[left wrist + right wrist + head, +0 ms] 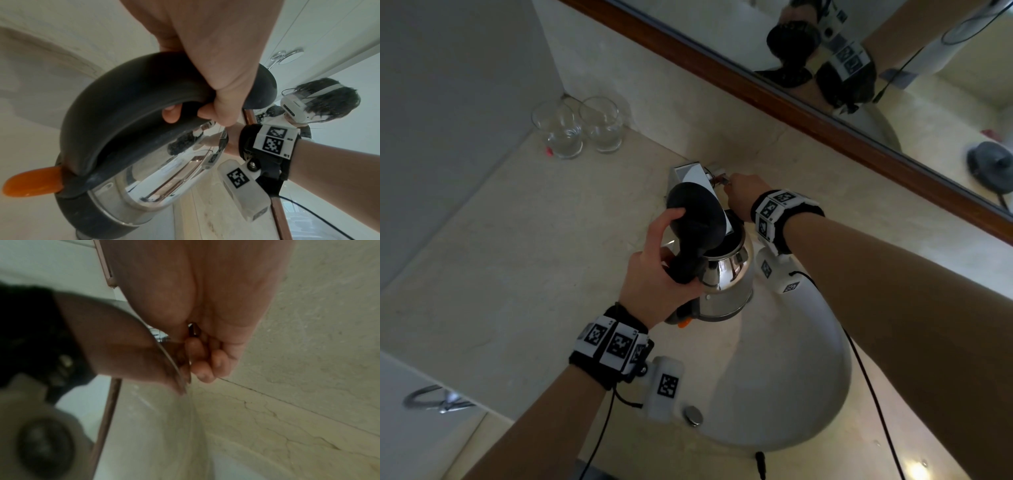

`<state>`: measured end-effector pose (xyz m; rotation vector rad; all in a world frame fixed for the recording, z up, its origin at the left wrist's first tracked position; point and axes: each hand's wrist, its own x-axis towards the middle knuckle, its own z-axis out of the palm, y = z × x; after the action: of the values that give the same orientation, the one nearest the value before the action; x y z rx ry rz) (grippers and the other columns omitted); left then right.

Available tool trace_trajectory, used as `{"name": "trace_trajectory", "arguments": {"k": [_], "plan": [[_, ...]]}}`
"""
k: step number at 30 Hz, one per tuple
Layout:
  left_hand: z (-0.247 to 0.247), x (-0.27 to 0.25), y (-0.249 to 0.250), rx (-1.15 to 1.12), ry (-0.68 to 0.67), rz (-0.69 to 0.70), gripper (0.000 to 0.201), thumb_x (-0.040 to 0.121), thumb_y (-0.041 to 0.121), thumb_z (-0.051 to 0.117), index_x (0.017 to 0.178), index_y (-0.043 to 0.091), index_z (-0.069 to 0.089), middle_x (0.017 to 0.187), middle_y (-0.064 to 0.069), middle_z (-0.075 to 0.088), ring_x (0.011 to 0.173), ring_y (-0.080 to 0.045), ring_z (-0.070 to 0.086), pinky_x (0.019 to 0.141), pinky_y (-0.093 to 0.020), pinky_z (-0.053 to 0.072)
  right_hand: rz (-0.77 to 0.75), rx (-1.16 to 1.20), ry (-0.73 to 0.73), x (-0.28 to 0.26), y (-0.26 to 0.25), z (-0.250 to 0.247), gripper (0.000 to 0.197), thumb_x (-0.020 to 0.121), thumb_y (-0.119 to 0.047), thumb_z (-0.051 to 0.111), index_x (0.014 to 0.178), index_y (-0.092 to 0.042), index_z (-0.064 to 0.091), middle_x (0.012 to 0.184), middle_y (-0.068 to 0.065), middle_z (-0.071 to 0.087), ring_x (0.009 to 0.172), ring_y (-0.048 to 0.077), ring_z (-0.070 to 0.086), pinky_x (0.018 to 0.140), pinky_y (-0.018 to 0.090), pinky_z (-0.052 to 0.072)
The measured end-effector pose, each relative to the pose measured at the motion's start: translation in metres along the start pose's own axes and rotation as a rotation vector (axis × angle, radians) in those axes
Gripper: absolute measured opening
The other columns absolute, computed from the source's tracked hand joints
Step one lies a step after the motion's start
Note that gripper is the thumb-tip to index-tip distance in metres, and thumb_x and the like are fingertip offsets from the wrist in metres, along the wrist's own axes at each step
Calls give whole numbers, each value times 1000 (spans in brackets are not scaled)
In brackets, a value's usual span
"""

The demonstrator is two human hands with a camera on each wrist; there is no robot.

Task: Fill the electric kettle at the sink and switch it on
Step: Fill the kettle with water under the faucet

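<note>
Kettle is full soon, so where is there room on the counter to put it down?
The widest bare patch of counter lies left of the sink, in front of the two glasses. It is crowded at the tap, where the left hand holds the kettle and the right hand grips the lever.

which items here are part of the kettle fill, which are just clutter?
In use:
- shiny steel kettle with black handle, gripped by left hand
- open black lid
- chrome tap, right hand on its lever
- white oval sink

Lying about:
- two clear drinking glasses
- wood-framed mirror
</note>
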<state>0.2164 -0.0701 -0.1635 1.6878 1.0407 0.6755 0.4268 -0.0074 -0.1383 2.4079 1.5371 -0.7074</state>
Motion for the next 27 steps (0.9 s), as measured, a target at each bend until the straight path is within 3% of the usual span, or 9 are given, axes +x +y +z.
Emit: {"name": "trace_trajectory", "arguments": {"k": [3,9,15,27], "plan": [[0,0,0,-21,-5,-5,92,55,32,78,132,46,29,63,-5,68,52,-17,65,56,-40,59,1,6,-2,0,0,0,32,101,-12,37,124,3,53,125,23,60,114,36,59,90,36,48],[1,0,-1,-8,6,4,91,56,33,78,134,43,30,60,-4,67,49,-14,63,55,-36,58,13,37,-5,2,1,1,32,100,-12,38,124,3,52,126,24,59,115,37,58,91,37,48],[2,0,-2,-4,-2,2,90,56,39,74,134,43,29,59,-4,67,49,-16,64,55,-39,58,11,19,-6,3,1,2,31,100,-11,38,124,3,52,126,23,59,115,36,58,90,36,48],[3,-1,-5,-1,0,0,90,57,39,75,135,42,29,60,-4,67,48,-16,63,55,-38,58,6,5,5,1,0,1,32,100,-10,37,124,3,53,126,23,58,115,37,57,90,36,48]]}}
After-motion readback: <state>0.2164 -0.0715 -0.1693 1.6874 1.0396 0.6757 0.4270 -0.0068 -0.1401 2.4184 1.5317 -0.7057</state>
